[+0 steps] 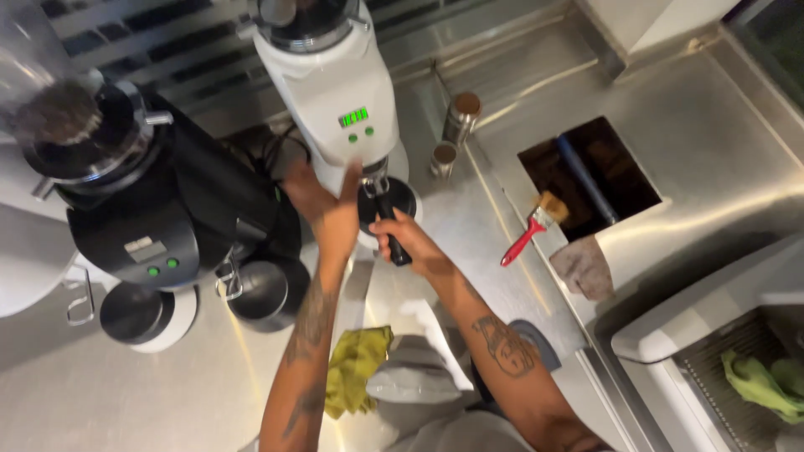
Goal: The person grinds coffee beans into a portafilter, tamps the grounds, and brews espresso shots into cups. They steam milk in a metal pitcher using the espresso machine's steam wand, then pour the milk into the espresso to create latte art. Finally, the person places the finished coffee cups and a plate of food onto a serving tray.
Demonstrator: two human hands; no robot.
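Right hand (400, 237) wrapped around the black handle of the portafilter (387, 203), seated under the white grinder (339, 92) at my 12 o'clock. Left hand (328, 201) flat, fingers spread, on the grinder body. I judge the portafilter heavy and rigid; the handle is the grip.

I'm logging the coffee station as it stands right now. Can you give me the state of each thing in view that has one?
White grinder: powered, green display lit.
Black grinder: two green lights on.
Portafilter: under the white grinder's spout, handle gripped by the right hand.
Left hand: open, flat against the white grinder's front.
Red-handled brush: lying at the edge of the counter opening.
Counter opening: uncovered.
Yellow cloth: crumpled on the counter.
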